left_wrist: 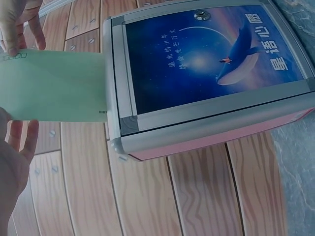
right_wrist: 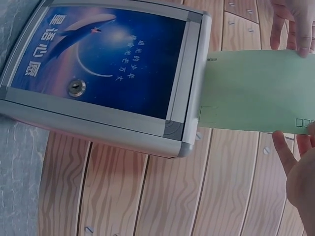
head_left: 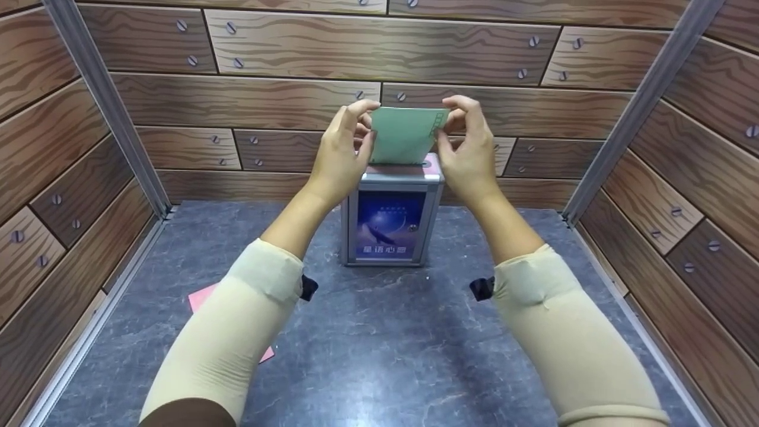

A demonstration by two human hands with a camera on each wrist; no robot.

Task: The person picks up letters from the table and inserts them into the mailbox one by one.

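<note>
A pale green envelope (head_left: 408, 135) printed with small postcode squares stands upright at the top of a suggestion box (head_left: 391, 225). The box has a silver frame, a blue whale picture on its front, a keyhole lock (right_wrist: 77, 88) and a pink top. My left hand (head_left: 345, 145) pinches the envelope's left edge between thumb and fingers. On the opposite edge my right hand (head_left: 468, 145) pinches it the same way. In both wrist views the envelope's lower end meets the box top; whether part of it is inside the slot is hidden.
Pink paper (head_left: 203, 296) lies on the grey marbled surface (head_left: 367, 350), partly covered by my left forearm. Wood-patterned panels (head_left: 379, 50) surround the back and sides, with metal posts (head_left: 640, 101) at the corners.
</note>
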